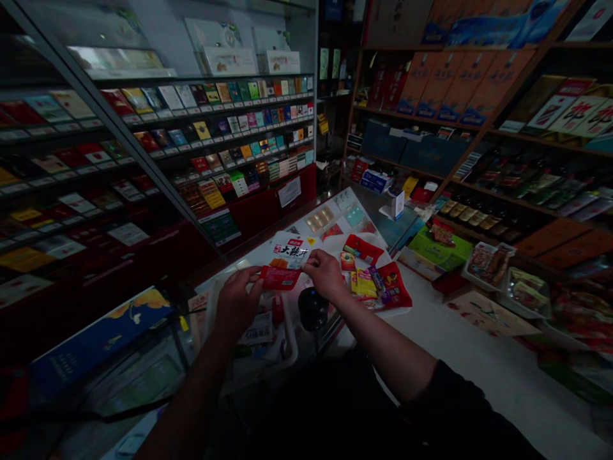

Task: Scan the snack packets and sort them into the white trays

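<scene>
Both of my hands hold one snack packet, white on top with dark lettering and red along its lower edge, above a counter. My left hand pinches its lower left corner, fingers closed. My right hand grips its right edge, fingers curled. Just right of the packet lies a heap of small red, yellow and purple snack packets on a white tray. A dark round object sits under my right wrist.
A glass cabinet with rows of cigarette packs fills the left. Wooden shelves with red cartons and bottles stand at the right. The pale countertop runs to the lower right, with green boxes and trays of snacks.
</scene>
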`<state>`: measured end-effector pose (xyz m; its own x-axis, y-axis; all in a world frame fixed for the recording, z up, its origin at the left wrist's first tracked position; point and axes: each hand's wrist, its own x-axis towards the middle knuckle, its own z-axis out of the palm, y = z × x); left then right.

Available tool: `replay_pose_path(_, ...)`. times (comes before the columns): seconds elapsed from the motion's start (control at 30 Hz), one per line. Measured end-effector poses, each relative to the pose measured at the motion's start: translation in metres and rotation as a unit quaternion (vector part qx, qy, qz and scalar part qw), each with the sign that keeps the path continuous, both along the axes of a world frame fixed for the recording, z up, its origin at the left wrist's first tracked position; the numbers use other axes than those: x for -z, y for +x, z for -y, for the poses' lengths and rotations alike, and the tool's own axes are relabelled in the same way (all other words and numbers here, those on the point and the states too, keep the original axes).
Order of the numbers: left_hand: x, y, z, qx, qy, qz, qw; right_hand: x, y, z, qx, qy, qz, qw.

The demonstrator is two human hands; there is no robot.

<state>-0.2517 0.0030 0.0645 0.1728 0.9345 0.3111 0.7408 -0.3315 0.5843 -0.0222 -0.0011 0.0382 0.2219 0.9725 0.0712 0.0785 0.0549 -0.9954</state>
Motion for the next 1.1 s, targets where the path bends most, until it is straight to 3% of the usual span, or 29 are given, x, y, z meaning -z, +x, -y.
replay_pose_path(0.17,0.016,-0.035,0.023,-0.061,-0.043,0.002,0.997,0.004,-0.034,0.004,-0.044,0.0,-0.014,0.999)
replay_pose_path(0.43,0.047,-0.081,0.052,-0.175,-0.15,0.008,0.973,0.023,-0.086,0.017,-0.093,-0.08,0.091,0.988)
replay_pose_path(0.73,0.072,-0.114,0.072,-0.204,-0.182,-0.055,0.96,0.051,-0.13,0.013,-0.157,-0.108,0.214,0.958)
replay_pose_path(0.93,0.079,-0.116,0.076,-0.209,-0.246,-0.184,0.928,0.058,-0.145,0.006,-0.215,-0.146,0.279,0.924)
replay_pose_path(1.1,0.08,-0.115,0.076,-0.191,-0.257,-0.263,0.91,0.071,-0.147,0.006,-0.232,-0.182,0.272,0.916)
